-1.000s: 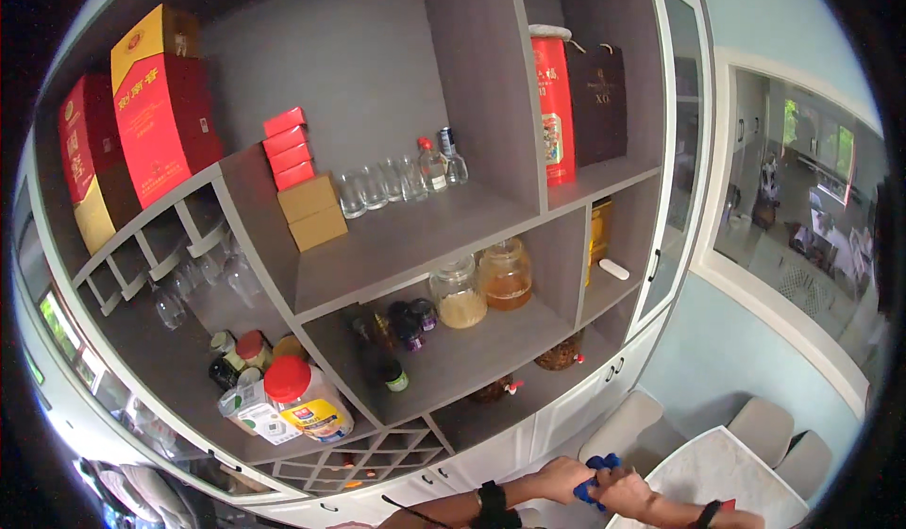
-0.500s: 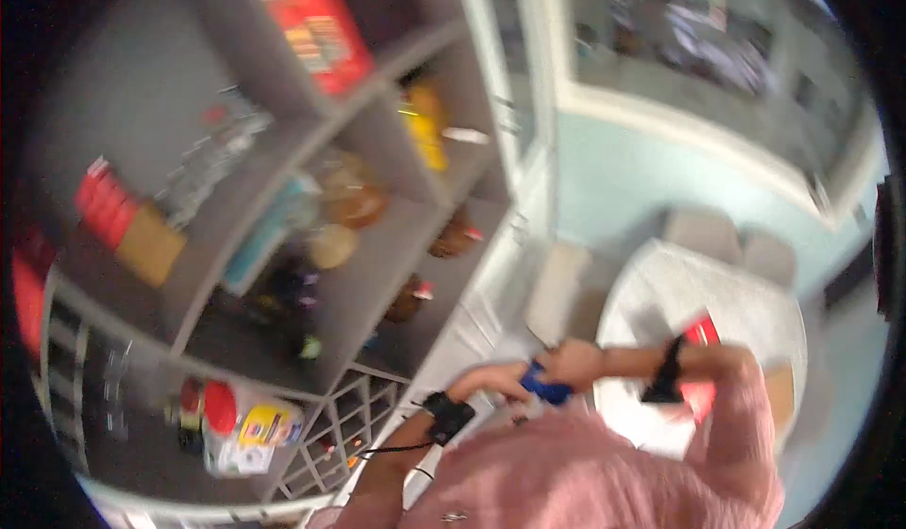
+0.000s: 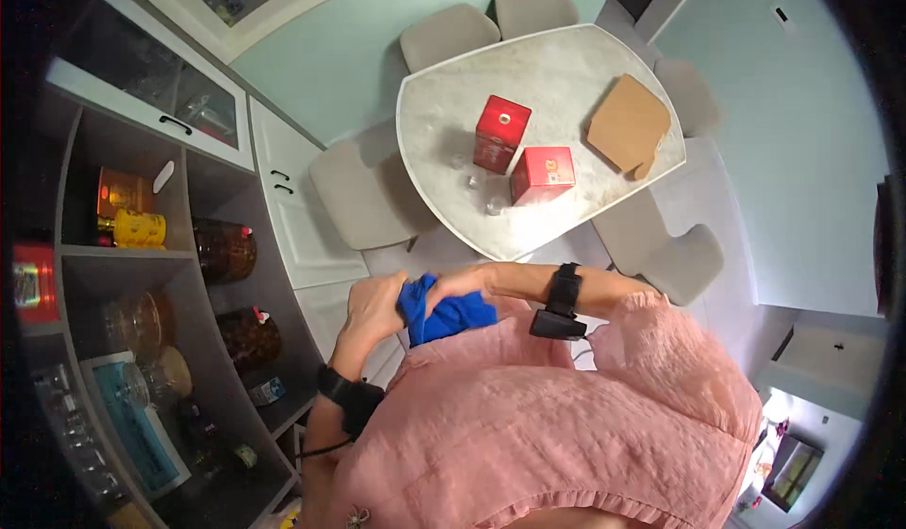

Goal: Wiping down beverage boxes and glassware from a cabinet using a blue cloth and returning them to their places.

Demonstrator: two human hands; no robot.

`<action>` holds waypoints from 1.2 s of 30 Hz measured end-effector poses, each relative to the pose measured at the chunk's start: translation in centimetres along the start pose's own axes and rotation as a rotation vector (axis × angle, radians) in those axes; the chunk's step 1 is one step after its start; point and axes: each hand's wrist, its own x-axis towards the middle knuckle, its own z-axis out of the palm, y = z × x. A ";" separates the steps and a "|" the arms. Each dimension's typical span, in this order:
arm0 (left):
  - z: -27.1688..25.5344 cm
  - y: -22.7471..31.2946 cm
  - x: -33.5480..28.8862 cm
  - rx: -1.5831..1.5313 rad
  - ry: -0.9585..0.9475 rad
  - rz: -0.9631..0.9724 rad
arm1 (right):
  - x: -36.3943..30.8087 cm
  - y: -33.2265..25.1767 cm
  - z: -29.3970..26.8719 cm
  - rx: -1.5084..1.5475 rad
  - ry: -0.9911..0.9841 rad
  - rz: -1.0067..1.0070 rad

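Note:
A bright blue cloth [image 3: 461, 316] is bunched up between my two hands, close in front of my pink top. My left hand [image 3: 375, 307] is closed round one end of it. At the other end my right hand [image 3: 457, 284] grips it, with the loose part of the cloth hanging below the fingers. My hands are almost touching. Black straps with small dark boxes sit on both forearms.
Ahead stands a marble-look table [image 3: 439, 104] with a tall red box [image 3: 500, 133], a second red box [image 3: 544, 176], small clear glasses [image 3: 494, 205] and a piece of cardboard [image 3: 628, 123]. Grey chairs [image 3: 363, 194] surround it. On my left, open shelves [image 3: 132, 254] hold jars and boxes.
My view has swung from the shelves toward the table, which now lies ahead. Both hands keep hold of the blue cloth, and more of it now shows below my right hand.

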 end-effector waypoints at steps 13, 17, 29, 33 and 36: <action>-1.8 1.2 3.3 -0.728 0.333 0.161 | -7.7 1.8 0.3 0.849 0.208 -0.759; -2.0 2.4 3.5 -1.644 0.367 0.187 | -9.0 -0.5 2.1 0.565 0.604 -0.732; -3.7 5.6 3.5 -1.183 0.790 0.313 | -3.8 -6.5 2.3 0.476 0.480 -0.644; -4.5 3.6 3.8 -1.027 0.830 0.453 | -1.0 -2.2 -1.9 0.847 0.112 -0.532; -5.2 2.9 4.0 -0.947 0.869 0.470 | -1.0 -2.0 0.3 0.871 0.147 -0.653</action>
